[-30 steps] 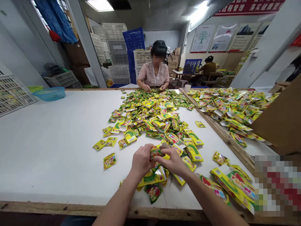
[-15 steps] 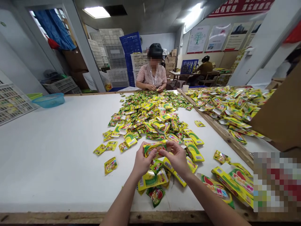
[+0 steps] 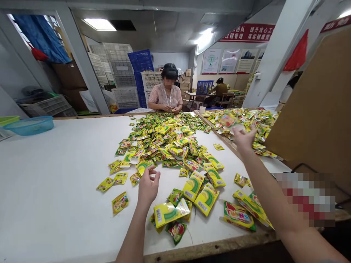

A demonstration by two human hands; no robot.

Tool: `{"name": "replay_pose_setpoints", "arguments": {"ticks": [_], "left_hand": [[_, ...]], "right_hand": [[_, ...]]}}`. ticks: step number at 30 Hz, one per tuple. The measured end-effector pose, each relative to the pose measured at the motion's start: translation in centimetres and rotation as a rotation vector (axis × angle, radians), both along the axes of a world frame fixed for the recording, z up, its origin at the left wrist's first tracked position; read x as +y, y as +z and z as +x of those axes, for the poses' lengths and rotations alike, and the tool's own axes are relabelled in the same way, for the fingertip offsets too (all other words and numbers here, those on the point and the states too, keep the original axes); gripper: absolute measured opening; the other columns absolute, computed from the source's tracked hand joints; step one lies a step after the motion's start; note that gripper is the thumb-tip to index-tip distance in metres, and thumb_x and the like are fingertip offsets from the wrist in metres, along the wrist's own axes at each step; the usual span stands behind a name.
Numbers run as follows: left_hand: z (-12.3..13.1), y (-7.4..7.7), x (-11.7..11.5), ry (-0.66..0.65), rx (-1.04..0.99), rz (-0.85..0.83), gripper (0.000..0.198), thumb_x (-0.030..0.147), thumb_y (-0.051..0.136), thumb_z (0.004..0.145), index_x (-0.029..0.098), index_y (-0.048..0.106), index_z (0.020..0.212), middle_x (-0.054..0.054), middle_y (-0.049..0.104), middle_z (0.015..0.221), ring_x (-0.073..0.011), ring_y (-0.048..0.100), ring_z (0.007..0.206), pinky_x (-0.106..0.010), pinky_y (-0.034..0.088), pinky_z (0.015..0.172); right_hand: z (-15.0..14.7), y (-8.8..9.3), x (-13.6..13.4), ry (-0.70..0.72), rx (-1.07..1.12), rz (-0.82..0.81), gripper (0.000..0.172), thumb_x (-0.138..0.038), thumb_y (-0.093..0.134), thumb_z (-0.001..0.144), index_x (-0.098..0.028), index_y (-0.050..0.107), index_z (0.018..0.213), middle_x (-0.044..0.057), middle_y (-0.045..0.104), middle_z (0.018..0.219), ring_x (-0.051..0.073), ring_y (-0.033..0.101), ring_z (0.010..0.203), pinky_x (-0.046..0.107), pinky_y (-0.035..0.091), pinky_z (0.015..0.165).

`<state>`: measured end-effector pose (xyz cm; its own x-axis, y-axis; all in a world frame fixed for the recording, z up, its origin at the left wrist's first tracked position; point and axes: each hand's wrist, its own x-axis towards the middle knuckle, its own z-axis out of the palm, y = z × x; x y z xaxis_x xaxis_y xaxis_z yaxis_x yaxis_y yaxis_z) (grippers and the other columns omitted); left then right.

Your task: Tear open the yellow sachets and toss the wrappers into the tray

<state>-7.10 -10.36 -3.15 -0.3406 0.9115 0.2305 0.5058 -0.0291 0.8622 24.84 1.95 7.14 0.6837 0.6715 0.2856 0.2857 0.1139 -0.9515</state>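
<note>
My left hand (image 3: pixel 148 184) is over the near side of the pile, fingers apart and holding nothing. It is beside a yellow-green candy box (image 3: pixel 141 166); whether the fingertips touch it I cannot tell. My right hand (image 3: pixel 245 139) is stretched out over the wooden divider (image 3: pixel 227 140), fingers spread. Just beyond its fingertips is a motion-smeared small candy box (image 3: pixel 228 119), which looks clear of the hand. Between my arms lie several yellow boxes (image 3: pixel 207 199) and small green sachets (image 3: pixel 175 196). A big heap of sachets and boxes (image 3: pixel 164 140) covers the table's middle.
Past the divider lies a second heap of boxes (image 3: pixel 263 118), beside a brown cardboard panel (image 3: pixel 309 102). Across the white table (image 3: pixel 68 175) sits a co-worker (image 3: pixel 166 95) handling something small. A blue basin (image 3: pixel 30 125) stands at the far left, and a white cup (image 3: pixel 202 109) at the back.
Both hands held a candy box together at the front. They have parted: the right swung far right with the box, which now appears released, and the left moved to the pile's left.
</note>
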Motion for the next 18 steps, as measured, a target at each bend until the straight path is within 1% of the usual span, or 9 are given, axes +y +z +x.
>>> {"name": "replay_pose_setpoints", "arguments": {"ticks": [1,2,3,5,7,9,11,14,18], "left_hand": [[0.2,-0.1,0.0,-0.028,0.032,0.003,0.037,0.045,0.046,0.079,0.016,0.051,0.102,-0.007,0.062,0.087,-0.0154,0.058,0.061,-0.033,0.05,0.06],[0.5,-0.2,0.0,-0.065,0.064,0.003,0.034,0.042,0.045,0.08,0.017,0.052,0.101,-0.006,0.062,0.087,-0.0154,0.058,0.061,-0.033,0.05,0.062],[0.7,-0.4,0.0,-0.104,0.098,0.0,0.031,0.039,0.044,0.08,0.017,0.053,0.1,-0.006,0.062,0.086,-0.0155,0.059,0.062,-0.033,0.05,0.063],[1.1,-0.6,0.1,-0.166,0.162,-0.002,0.026,0.033,0.042,0.081,0.017,0.054,0.097,-0.005,0.063,0.084,-0.0157,0.059,0.063,-0.034,0.049,0.066],[1.1,-0.8,0.3,-0.19,0.203,-0.008,0.023,0.029,0.041,0.08,0.018,0.054,0.095,-0.005,0.063,0.081,-0.0159,0.059,0.063,-0.034,0.049,0.067],[0.9,-0.7,0.3,-0.216,0.227,-0.035,0.02,0.029,0.041,0.081,0.018,0.055,0.089,-0.004,0.064,0.079,-0.0161,0.059,0.063,-0.032,0.048,0.066],[0.9,-0.6,0.1,-0.264,0.254,-0.093,0.022,0.035,0.042,0.082,0.019,0.056,0.08,-0.004,0.065,0.077,-0.0167,0.059,0.064,-0.031,0.046,0.066],[1.5,-0.5,-0.6,-0.339,0.338,-0.23,0.032,0.046,0.043,0.082,0.019,0.058,0.075,-0.005,0.066,0.076,-0.0193,0.06,0.071,-0.031,0.045,0.068],[3.3,-0.8,-1.4,-0.429,0.51,-0.39,0.042,0.05,0.061,0.069,0.018,0.062,0.096,-0.009,0.064,0.096,-0.0251,0.061,0.087,-0.033,0.046,0.074]], "right_hand": [[0.7,0.3,0.4,-0.036,-0.043,-0.004,0.033,-0.031,0.06,0.077,-0.013,0.055,0.104,0.022,0.049,0.129,0.027,0.05,0.114,0.034,0.045,0.082],[1.1,0.0,0.6,-0.001,-0.095,-0.04,0.032,-0.031,0.057,0.079,-0.013,0.055,0.104,0.022,0.047,0.13,0.027,0.048,0.116,0.035,0.043,0.084],[1.0,-0.6,0.6,0.061,-0.151,-0.086,0.028,-0.031,0.056,0.079,-0.014,0.057,0.101,0.021,0.052,0.125,0.026,0.051,0.112,0.035,0.043,0.084],[-0.2,-2.8,0.3,0.233,-0.254,-0.191,0.018,-0.026,0.058,0.075,-0.015,0.062,0.088,0.015,0.065,0.103,0.023,0.061,0.094,0.032,0.045,0.077],[-2.3,-5.6,0.0,0.358,-0.306,-0.276,0.007,-0.023,0.063,0.069,-0.017,0.063,0.072,0.01,0.069,0.079,0.021,0.063,0.077,0.031,0.046,0.07],[-4.4,-8.1,-0.1,0.399,-0.346,-0.349,0.008,-0.022,0.067,0.064,-0.018,0.06,0.062,0.008,0.067,0.068,0.024,0.063,0.074,0.033,0.045,0.068],[-6.1,-9.8,-0.1,0.395,-0.367,-0.402,0.012,-0.019,0.069,0.059,-0.018,0.056,0.057,0.009,0.066,0.067,0.027,0.062,0.079,0.035,0.043,0.069],[-7.3,-10.6,0.1,0.392,-0.357,-0.418,0.017,-0.011,0.068,0.053,-0.019,0.053,0.055,0.009,0.065,0.068,0.029,0.06,0.086,0.036,0.041,0.071],[-7.0,-9.5,-0.1,0.45,-0.289,-0.317,0.016,-0.014,0.066,0.056,-0.02,0.052,0.05,0.006,0.06,0.06,0.026,0.058,0.082,0.033,0.039,0.07]]}}
